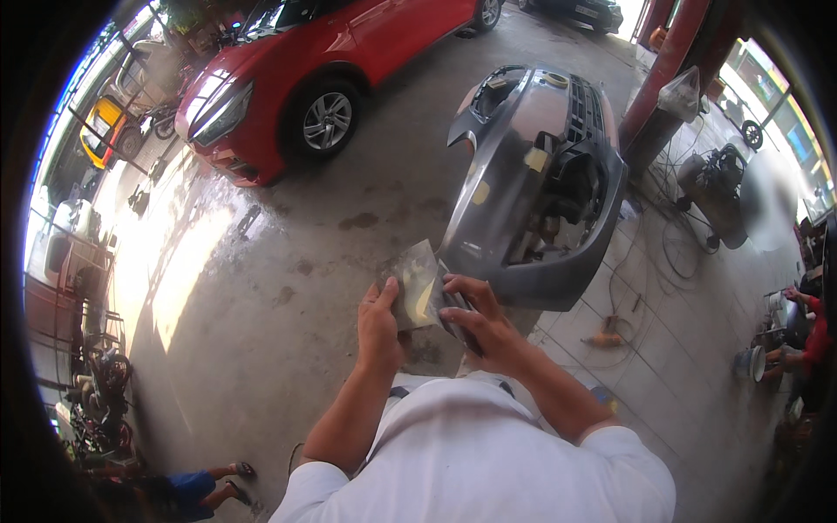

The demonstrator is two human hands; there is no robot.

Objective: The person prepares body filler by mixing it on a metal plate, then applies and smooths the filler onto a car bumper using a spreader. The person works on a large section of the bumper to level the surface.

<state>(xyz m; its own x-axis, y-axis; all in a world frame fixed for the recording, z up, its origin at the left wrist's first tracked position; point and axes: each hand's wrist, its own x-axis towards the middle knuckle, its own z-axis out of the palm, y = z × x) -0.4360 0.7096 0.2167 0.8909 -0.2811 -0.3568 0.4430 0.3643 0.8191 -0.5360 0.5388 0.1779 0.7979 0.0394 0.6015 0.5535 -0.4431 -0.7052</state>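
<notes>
My left hand (379,327) grips a thin, flat board (418,266) by its left edge, thumb on top. A smear of pale yellow paste (422,296) lies on the board. In my right hand (490,324) is a dark flat spreader (459,329), its edge close to the board's right side; whether it touches cannot be made out. Just beyond my hands stands a dark grey car bumper (488,235) with pale yellow patches and dull pinkish areas on it.
A red car (261,78) stands at the far left. An orange power tool (603,338) and cables lie on the tiles to the right. A red pillar (671,78) rises behind the bumper. Other people show at lower left (196,490) and far right (815,336).
</notes>
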